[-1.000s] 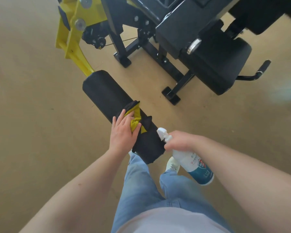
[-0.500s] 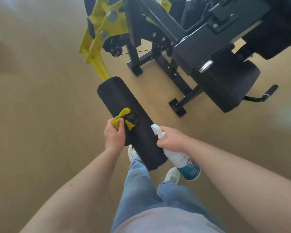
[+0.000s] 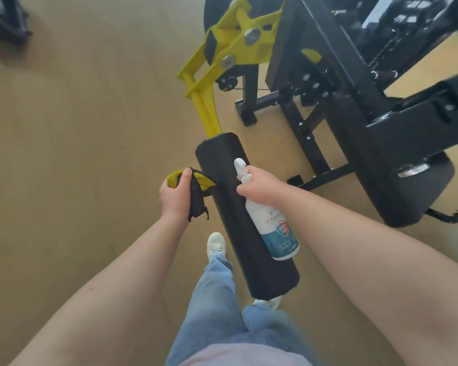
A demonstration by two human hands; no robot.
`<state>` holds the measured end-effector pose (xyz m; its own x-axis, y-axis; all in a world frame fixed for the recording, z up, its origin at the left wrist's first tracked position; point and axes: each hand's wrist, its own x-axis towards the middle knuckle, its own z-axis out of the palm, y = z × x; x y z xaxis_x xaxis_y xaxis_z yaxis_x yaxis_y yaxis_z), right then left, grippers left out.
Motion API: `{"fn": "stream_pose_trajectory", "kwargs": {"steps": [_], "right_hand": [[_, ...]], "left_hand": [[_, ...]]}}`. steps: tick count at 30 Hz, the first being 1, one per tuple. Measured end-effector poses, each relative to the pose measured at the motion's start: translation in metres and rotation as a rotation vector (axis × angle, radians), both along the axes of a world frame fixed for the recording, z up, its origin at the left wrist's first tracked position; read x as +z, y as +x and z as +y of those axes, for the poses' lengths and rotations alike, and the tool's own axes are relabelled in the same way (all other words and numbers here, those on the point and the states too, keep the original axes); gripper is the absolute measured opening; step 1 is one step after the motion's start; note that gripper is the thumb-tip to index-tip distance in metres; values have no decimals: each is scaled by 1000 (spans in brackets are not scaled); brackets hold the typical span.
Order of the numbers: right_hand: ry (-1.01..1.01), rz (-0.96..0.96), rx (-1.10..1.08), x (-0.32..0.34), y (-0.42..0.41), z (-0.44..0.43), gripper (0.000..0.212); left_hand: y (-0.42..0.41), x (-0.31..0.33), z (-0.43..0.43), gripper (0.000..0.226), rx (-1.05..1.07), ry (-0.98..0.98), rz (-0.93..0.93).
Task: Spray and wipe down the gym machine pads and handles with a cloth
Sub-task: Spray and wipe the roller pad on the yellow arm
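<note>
Tan gym floor (image 3: 64, 154); the black cylindrical foam roller pad (image 3: 230, 207) runs lengthwise from centre to lower frame. My left grip (image 3: 175, 196) clutches the yellow-and-black cloth (image 3: 197, 187) just left of its upper end; right grip (image 3: 259, 188) clasps the white spray bottle (image 3: 274, 231)

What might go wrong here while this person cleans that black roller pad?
The right hand holds the spray bottle over the roller pad; stray mist might reach the floor and make it slippery. The left hand grips the cloth bunched beside the pad, so a wipe may miss patches. The pad sits on a yellow arm and might swing.
</note>
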<state>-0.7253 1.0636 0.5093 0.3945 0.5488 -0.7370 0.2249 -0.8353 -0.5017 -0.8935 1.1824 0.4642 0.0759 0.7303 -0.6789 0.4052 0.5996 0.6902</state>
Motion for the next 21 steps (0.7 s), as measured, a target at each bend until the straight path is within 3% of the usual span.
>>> {"fn": "stream_pose_trajectory", "kwargs": {"steps": [4,12,21], "right_hand": [[-10,-115,-9,-2,0,45,8],[-69,-148,48,0,-3,48,10],[-155,-144,68,3,-16,-37,14]], "left_hand": [[0,-1,30,29,26,-5,-18],[2,-3,39,26,27,-29,-17],[7,11,-15,26,-12,-64,-25]]}}
